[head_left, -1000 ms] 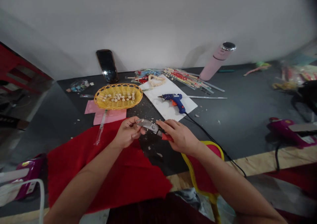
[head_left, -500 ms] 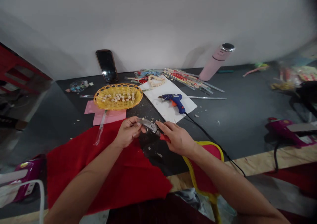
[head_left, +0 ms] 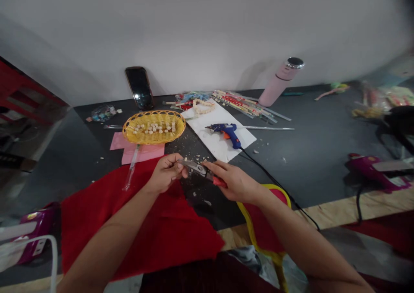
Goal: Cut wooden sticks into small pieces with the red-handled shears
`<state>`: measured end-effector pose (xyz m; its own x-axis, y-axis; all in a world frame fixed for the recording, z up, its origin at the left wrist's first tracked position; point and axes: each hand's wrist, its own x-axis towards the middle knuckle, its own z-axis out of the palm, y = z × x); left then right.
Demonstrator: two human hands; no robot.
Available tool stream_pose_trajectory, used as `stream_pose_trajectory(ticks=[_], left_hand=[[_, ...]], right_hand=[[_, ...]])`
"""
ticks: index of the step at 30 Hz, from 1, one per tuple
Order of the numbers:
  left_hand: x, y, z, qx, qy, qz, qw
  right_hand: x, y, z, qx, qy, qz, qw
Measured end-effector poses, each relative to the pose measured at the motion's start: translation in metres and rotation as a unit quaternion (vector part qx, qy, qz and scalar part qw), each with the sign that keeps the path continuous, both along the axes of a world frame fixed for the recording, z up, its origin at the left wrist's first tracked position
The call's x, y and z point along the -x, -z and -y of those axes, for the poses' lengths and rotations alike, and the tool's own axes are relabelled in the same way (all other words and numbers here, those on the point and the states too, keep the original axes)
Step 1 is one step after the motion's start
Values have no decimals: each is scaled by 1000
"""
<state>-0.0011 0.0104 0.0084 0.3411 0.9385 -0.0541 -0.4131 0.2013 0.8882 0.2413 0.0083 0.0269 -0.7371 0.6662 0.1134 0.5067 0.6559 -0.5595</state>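
Observation:
My right hand [head_left: 237, 181] is closed round the red handles of a pair of pruning shears [head_left: 196, 167], whose metal blades point left. At the blade tips, my left hand [head_left: 166, 173] is closed in a pinch on a small pale piece [head_left: 185, 159], partly hidden by the fingers. Pale crumbs lie scattered on the dark table beneath and behind the blades. Beyond my left hand stands a yellow woven basket [head_left: 154, 141] holding several small whitish pieces. A blue glue gun [head_left: 231, 135] rests on a white sheet [head_left: 209, 143], with a pale beaded ring [head_left: 204, 107] at its far end.
Red cloth [head_left: 145, 232] covers the table's near left. Bundled clear and coloured sticks [head_left: 237, 103] lie by the wall, between a leaning phone [head_left: 139, 88] and a pink bottle [head_left: 278, 83]. The glue gun's black cord [head_left: 274, 174] runs over the front edge. A yellow-edged red chair back [head_left: 270, 224] is below my right forearm.
My right hand and the shears have shifted slightly right and down. My left hand stays nearly in place at the blade tips.

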Motion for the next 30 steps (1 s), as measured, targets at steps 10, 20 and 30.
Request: stream_pose_trajectory(ticks=[10,20,30], left_hand=[[-4,2,-1,50,-18,29,998],[-1,9,-4,10,-62,-31,998],[-6,13,2,-188,-98,-340,916]], right_hand=[[-2,9,-7,-25,9,-9,1000],[-6,11,-13,-56,109,-2,993],[-10,20,-22,-104,261,-137,950]])
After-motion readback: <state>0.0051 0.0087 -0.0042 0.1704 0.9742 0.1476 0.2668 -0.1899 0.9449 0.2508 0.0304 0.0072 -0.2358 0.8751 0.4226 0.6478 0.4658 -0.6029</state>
